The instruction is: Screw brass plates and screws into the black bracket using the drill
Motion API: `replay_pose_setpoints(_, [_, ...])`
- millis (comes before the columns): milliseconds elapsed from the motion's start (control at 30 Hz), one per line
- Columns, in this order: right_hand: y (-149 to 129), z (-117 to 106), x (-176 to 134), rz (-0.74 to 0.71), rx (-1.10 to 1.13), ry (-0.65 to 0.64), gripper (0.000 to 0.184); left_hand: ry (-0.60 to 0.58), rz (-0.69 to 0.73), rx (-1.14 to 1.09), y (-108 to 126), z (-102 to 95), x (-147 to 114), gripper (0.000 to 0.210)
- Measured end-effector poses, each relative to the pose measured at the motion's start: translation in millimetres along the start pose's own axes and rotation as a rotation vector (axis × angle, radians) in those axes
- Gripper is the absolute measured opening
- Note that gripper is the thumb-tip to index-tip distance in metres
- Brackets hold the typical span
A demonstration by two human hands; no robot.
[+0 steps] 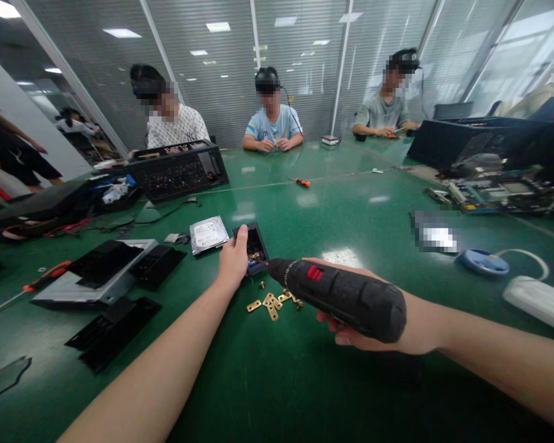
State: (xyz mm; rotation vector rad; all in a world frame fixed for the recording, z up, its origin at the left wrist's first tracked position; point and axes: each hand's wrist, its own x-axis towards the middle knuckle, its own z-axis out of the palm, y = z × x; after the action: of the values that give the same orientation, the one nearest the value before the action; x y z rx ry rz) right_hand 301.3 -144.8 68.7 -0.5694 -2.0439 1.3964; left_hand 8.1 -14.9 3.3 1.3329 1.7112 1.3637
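My right hand (369, 341) is wrapped round a black cordless drill (341, 295) with a red switch on top. The drill points left, its tip close to the right edge of a small dark open box (257, 237). Gripping the left side of that box is my left hand (234, 255), thumb on top. Small brass-coloured bits show inside the box; I cannot tell whether the drill tip touches them. Just below lie several brass plates with holes (272, 303) and a small screw (261, 285). A silver hard drive (208, 234) rests on the table left of the box.
Black covers and a metal drive casing (87, 295) lie at left, near an orange-handled screwdriver (48, 277). A black computer case (180, 169) stands behind. Circuit boards (484, 187) and a white power strip (540, 301) are at right. Co-workers (272, 120) sit across the green table (305, 381).
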Motion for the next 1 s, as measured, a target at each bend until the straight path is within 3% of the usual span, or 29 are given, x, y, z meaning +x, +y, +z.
replay_pose_setpoints(167, [2.5,0.4,-0.3,-0.049,-0.006,0.005,0.096,-0.003,0.0,0.015,-2.6,0.5,1.6,0.083])
replay_pose_setpoints(433, [-5.2,0.9,1.4,0.059,0.049,0.003,0.099,0.022,0.022,0.014,1.3,1.0,-1.6,0.082])
replay_pose_setpoints(1000, [1.2,2.0,1.0,0.042,0.111,-0.008,0.095,-0.002,0.017,0.048,-6.5,-0.4,4.2,0.082])
